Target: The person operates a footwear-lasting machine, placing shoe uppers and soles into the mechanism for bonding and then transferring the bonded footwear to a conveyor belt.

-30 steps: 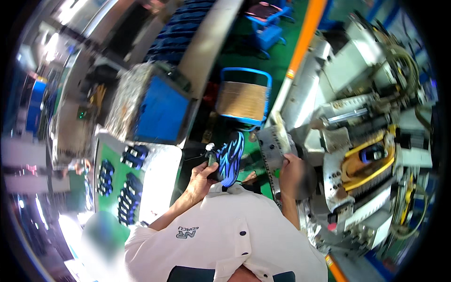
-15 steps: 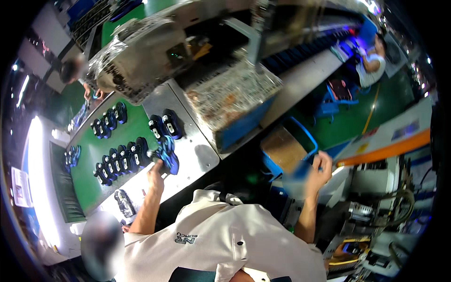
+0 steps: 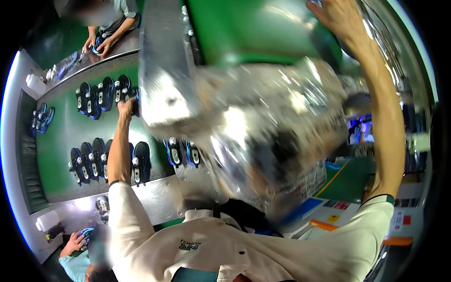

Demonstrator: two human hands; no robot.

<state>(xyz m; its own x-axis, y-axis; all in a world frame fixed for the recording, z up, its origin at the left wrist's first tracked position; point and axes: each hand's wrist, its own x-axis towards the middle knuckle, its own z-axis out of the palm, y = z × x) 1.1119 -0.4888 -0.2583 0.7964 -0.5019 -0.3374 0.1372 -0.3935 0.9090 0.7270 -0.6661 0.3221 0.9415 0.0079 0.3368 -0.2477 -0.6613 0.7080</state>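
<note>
Head view: looking down over a green conveyor belt [image 3: 70, 136] with a blurred silvery machine housing [image 3: 244, 117] covering the middle.
Change: half a second ago the left hand carried a blue-and-black shoe over the belt; now it rests at the far row, so that shoe seems set down.
Shoes: black-and-blue pairs in rows; far row [image 3: 101, 91], near row [image 3: 94, 162], two more by the housing [image 3: 181, 152].
Left hand [image 3: 126, 105]: fingers curled on the end shoe [image 3: 123, 88] of the far row; grip probably loose, blur hides it.
Right hand [image 3: 336, 16]: raised far right, cut by the frame edge; cannot tell its fingers.
Room: open green belt between the rows; the housing crowds the right edge.
Others: co-worker's hands [image 3: 101, 44] far left.
</note>
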